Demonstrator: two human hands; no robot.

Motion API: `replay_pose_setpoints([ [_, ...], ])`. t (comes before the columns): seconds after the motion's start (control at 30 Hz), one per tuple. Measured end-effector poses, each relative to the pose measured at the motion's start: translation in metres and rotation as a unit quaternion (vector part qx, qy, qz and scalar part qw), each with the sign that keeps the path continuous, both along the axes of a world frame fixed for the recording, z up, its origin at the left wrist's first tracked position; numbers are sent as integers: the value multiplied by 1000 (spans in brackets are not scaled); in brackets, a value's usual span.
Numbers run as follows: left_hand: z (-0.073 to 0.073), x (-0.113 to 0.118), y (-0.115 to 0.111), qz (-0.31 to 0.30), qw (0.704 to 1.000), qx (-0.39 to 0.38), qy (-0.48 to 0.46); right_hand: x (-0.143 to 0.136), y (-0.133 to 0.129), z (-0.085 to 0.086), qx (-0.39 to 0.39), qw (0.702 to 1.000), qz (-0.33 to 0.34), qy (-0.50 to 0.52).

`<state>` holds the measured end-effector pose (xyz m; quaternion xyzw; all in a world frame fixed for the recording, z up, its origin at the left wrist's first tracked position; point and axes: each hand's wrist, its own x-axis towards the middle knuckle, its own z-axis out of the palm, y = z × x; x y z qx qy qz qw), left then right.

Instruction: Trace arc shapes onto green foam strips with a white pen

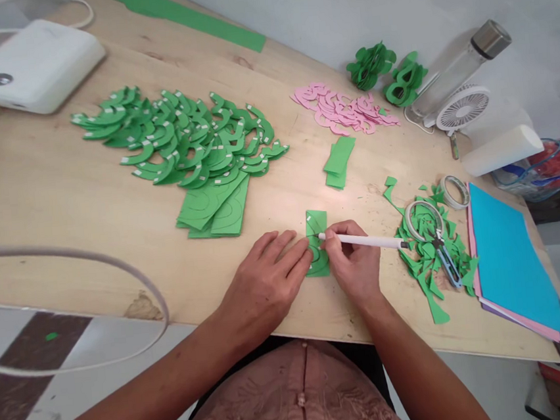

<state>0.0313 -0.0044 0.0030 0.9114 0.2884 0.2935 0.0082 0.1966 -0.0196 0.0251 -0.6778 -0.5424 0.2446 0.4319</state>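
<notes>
Head view:
1. Green cutouts [193, 136] lay heaped on the counter [61, 204].
2. The left hand [267, 280], grip slightly spread, rested fingertips on the marked green paper [316, 219].
3. The right hand [357, 265] positioned the white pen [369, 239] on that paper, grip pinching the barrel.
4. Tape roll [408, 221] and cutter [447, 263] lay on green scraps [432, 298].

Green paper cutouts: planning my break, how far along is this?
Done, apparently: the large heap of curved green paper cutouts. In hand: the right hand holds a white pen on a marked green paper strip; the left hand steadies it. Probably left: green paper rectangles with drawn curves, plus the small green paper stack.
</notes>
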Motion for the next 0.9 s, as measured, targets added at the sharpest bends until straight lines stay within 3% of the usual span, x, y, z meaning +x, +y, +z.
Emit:
replay_pose_setpoints([
  [0.9,0,0,0,1,1000,2,2,1,0,1,10,1000,2,4],
])
